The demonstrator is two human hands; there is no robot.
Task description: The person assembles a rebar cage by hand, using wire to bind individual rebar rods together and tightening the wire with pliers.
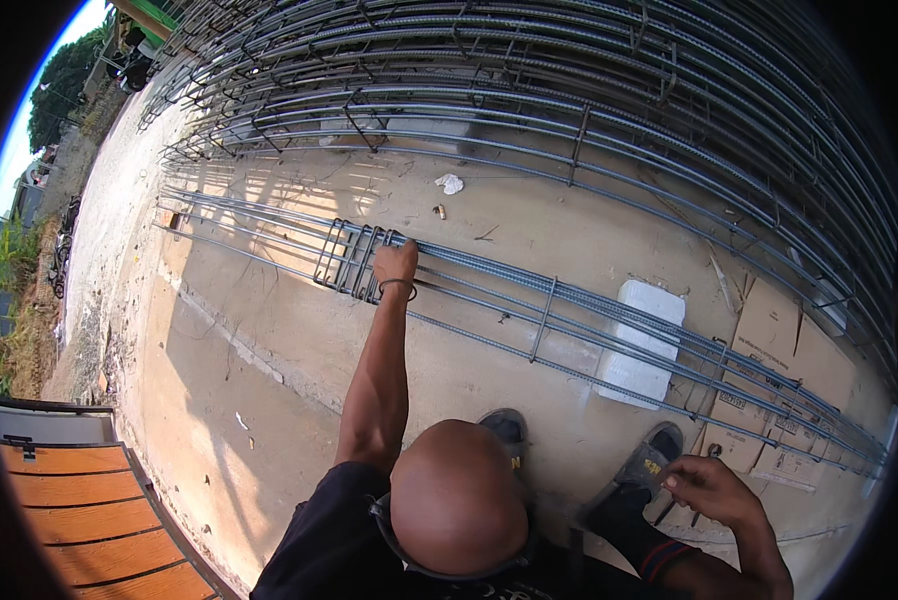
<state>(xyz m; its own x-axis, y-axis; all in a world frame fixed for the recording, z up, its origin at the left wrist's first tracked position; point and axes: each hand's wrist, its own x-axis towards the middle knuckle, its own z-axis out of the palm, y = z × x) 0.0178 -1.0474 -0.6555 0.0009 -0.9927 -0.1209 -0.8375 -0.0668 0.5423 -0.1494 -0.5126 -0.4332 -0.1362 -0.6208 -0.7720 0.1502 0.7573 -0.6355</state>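
My left hand (397, 262) is closed at the right end of a bunch of square steel stirrups (352, 258), fingers curled round the nearest one. The stirrups are threaded round long ribbed rebar rods (479, 268), which run across the view from far left to near right. My right hand (714, 490) is raised near my right foot, away from the rods, thumb and fingertips drawn together. Dark pincers (714, 452) show at this hand, jaws above it and handles below; the grip itself is partly hidden. Another stirrup (544, 318) stands apart, further right on the rods.
A white block (642, 345) lies under the rods. Flattened cardboard (769, 345) covers the floor at right. Stacked rebar cages (579, 130) fill the far side. My sandalled feet (659, 440) are close to the rods. Orange slats (79, 515) stand at lower left.
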